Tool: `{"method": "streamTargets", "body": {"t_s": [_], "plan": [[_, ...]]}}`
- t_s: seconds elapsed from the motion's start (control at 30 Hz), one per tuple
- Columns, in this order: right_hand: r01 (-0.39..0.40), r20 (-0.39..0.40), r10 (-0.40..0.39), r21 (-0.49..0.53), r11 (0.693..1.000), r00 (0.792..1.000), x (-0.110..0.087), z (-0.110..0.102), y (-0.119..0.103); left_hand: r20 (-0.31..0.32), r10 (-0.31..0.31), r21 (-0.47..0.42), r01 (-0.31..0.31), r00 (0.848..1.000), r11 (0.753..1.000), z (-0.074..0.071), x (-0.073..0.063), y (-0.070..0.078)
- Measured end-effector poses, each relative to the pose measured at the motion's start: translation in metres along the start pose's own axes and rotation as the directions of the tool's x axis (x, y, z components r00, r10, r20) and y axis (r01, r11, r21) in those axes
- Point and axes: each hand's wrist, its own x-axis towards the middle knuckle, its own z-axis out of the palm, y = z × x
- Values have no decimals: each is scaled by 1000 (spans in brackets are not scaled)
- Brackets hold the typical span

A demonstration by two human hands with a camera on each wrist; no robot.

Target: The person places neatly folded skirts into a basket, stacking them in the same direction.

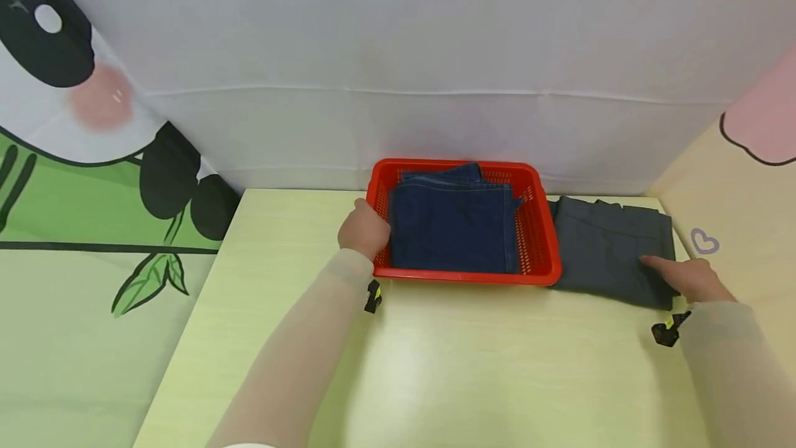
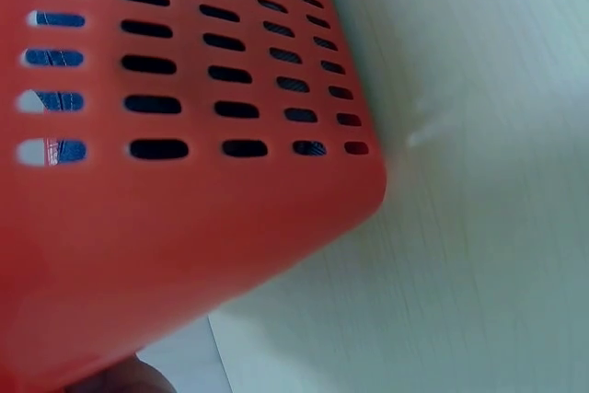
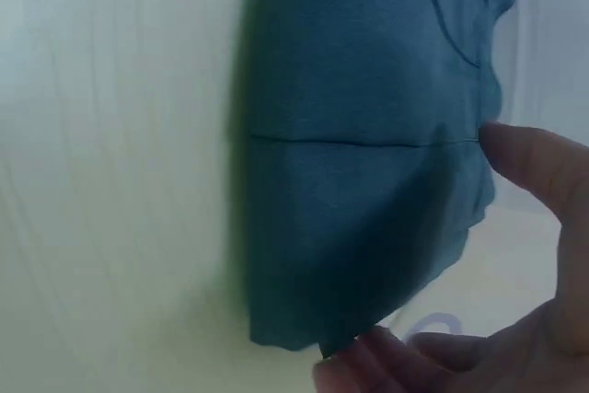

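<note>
A red plastic basket (image 1: 466, 277) with slotted walls stands near the back of the table, and folded dark blue jeans (image 1: 450, 227) lie inside it. My left hand (image 1: 365, 228) grips the basket's left rim; in the left wrist view the basket wall (image 2: 193, 227) hides most of that hand. To the right of the basket lies a folded dark grey garment (image 1: 612, 247), its left edge against the basket. My right hand (image 1: 693, 278) is at its right edge. In the right wrist view the thumb (image 3: 529, 158) and fingertips are spread apart, touching the garment's edge (image 3: 368, 200).
The pale wood-look table (image 1: 466, 365) ends at a white backdrop (image 1: 435, 54) behind the basket. A cream wall panel (image 1: 746, 247) with a heart print rises close beside the right hand. Printed green panelling (image 1: 93, 337) borders the left side.
</note>
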Motion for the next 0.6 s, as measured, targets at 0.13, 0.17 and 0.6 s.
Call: {"method": "streamTargets", "body": {"t_s": [0.13, 0.17, 0.6], "plan": [[32, 33, -27, -146, 989, 999, 7, 8, 0, 3, 7, 0, -7, 1000, 1000, 0, 1, -4], [45, 27, -41, -171, 984, 999, 7, 11, -1, 2, 6, 0, -6, 1000, 1000, 0, 2, -5], [40, -25, -43, -109, 993, 999, 11, 28, -2, 15, 16, 13, -16, 1000, 1000, 1, -1, -5]]}}
